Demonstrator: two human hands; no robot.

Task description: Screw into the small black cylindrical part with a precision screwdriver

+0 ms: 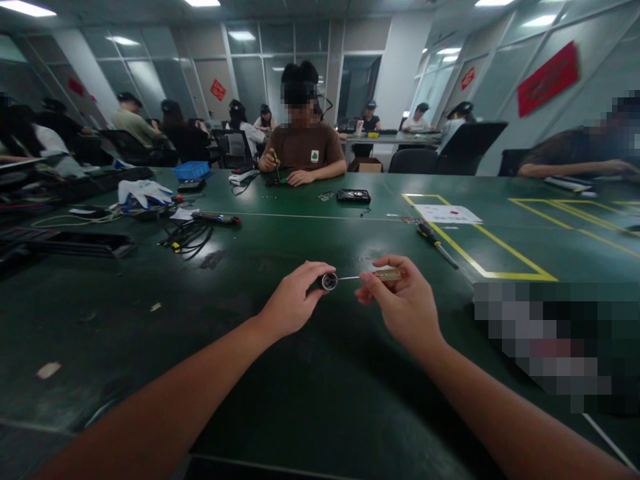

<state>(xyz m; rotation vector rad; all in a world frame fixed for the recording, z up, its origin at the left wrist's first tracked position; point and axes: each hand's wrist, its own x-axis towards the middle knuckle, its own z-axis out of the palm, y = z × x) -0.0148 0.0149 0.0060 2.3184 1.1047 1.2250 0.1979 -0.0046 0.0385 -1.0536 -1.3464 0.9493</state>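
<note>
Between the thumb and fingers of my left hand [293, 300] is a small dark cylindrical part [329, 282]. Its round end faces me and shows a lighter rim with some inner structure too small to make out. My right hand [409, 303] is closed around a screwdriver [389, 275] with a translucent amber handle. The thin metal shaft points left, and its tip reaches the right side of the cylinder's rim; whether it touches or enters I cannot tell. Both hands are above the green tabletop [260, 413].
A second screwdriver [436, 244] lies beyond my right hand, near yellow tape and a white sheet [447, 214]. Black cables [187, 237], a pen-shaped tool [216, 218] and white gloves [145, 192] lie at left. A co-worker [303, 150] sits opposite, near a black box-shaped device [354, 196].
</note>
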